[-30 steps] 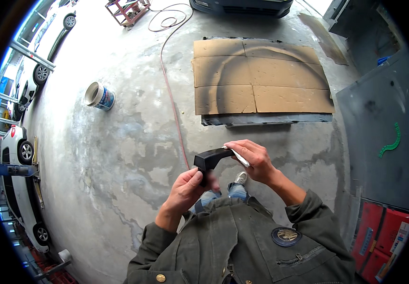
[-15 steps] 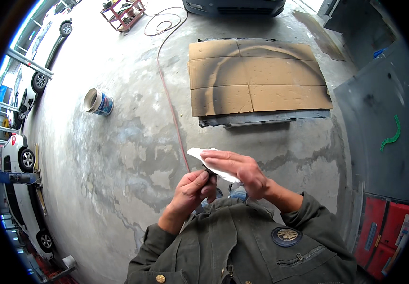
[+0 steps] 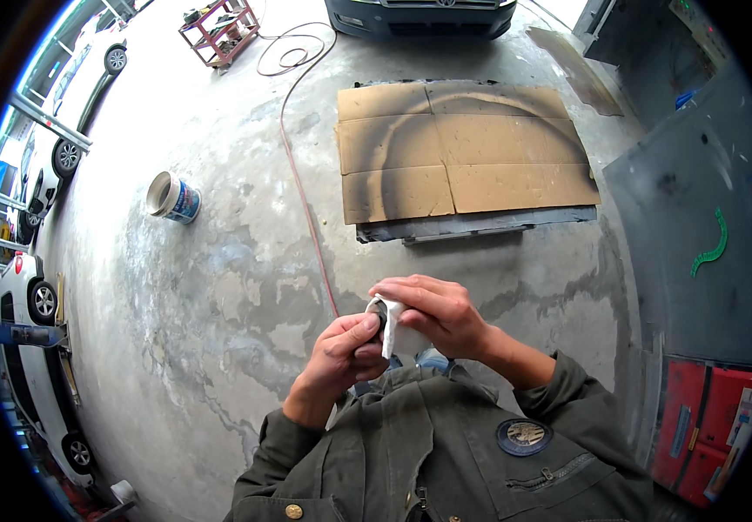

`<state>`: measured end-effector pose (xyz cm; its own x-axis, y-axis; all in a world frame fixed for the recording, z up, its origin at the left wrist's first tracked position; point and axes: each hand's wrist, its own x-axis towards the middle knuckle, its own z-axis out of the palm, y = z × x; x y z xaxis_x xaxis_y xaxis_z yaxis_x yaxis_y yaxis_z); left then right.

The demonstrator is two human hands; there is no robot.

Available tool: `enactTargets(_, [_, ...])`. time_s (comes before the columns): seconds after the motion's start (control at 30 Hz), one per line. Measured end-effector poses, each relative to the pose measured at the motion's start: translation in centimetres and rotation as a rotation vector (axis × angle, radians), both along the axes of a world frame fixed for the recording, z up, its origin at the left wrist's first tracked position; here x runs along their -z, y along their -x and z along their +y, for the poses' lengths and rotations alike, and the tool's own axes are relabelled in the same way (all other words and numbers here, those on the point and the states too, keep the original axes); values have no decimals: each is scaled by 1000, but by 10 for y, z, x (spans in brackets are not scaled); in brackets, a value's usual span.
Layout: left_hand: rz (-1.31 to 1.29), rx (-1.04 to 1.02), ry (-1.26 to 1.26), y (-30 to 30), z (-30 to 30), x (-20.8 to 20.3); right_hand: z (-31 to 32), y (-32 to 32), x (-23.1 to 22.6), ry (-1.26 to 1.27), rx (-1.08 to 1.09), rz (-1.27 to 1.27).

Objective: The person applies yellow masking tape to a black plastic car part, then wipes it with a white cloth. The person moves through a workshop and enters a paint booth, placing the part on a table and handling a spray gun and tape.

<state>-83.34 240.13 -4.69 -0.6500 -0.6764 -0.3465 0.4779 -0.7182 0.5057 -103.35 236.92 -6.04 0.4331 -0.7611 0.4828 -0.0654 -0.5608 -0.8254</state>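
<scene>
In front of my jacket both hands meet over a small dark object [image 3: 381,317], mostly hidden by fingers and cloth. My left hand [image 3: 341,350] pinches this object between thumb and fingers. A folded white cloth or paper wipe [image 3: 390,329] curves over the object's top and hangs down on its right side. My right hand [image 3: 442,315] grips the wipe from above, fingers bent over it and thumb underneath. What kind of object it covers I cannot make out.
Ahead, scorched-looking brown cardboard [image 3: 472,152] covers a low stand. A white and blue bucket [image 3: 174,198] sits on the concrete to the left, with a red hose [image 3: 303,196] running between. Farther off are a red cart [image 3: 219,35], a dark car [image 3: 419,19] and a red cabinet [image 3: 711,426].
The white wipe was flat under my right fingers; now it is bent around the dark object. My right fingers have curled in, and the view has shifted slightly.
</scene>
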Motion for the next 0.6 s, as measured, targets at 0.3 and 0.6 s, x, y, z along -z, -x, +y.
enactTargets(0.3, [-72,56,65,-1,4,-2,9,6,-1,-134,-62,-142])
enactTargets(0.6, [-708,132,577,15,3,-8,6,-6,-8,-284,150,-52])
